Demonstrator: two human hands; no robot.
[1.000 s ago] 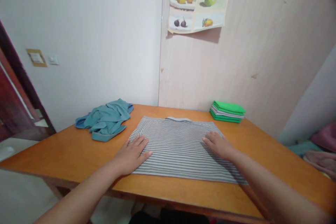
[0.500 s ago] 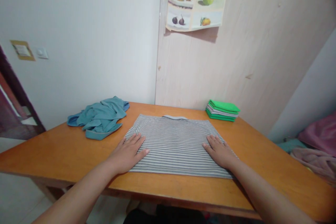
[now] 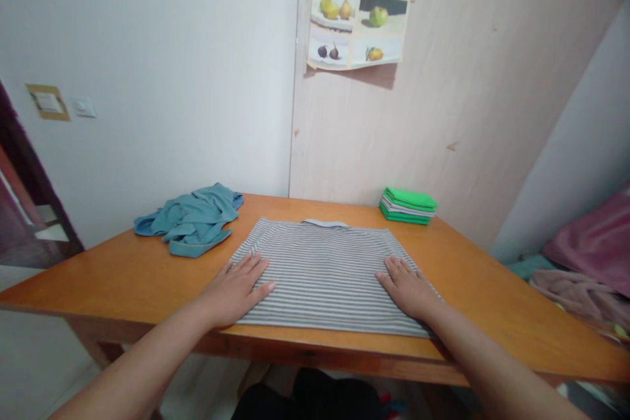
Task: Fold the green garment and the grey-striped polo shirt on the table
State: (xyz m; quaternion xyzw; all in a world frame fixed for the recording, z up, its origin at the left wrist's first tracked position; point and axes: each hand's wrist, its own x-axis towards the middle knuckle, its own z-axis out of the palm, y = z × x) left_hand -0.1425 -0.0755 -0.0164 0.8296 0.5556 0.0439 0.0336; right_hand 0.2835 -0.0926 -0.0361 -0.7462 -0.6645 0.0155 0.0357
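Note:
A grey-and-white striped shirt [image 3: 322,275] lies flat on the wooden table in front of me, its sides folded in to a near-rectangle. Its pale collar [image 3: 325,223] is at the far edge, toward the wall. My left hand [image 3: 236,290] rests palm down on the shirt's left side, fingers spread. On the right side, my right hand [image 3: 409,287] lies flat in the same way, fingers apart. Neither hand grips the cloth. The hem runs close to the table's front edge.
A crumpled teal garment [image 3: 199,216] lies at the table's [image 3: 147,282] back left. Folded green and grey cloths [image 3: 408,206] are stacked at the back right. Behind stands a wall with a fruit picture [image 3: 357,27]. Pink and mauve fabrics [image 3: 590,243] lie beyond the right side.
Both hands stay flat on the striped shirt, with hardly any movement over it. The whole view has shifted slightly, the wall picture appearing lower and further left.

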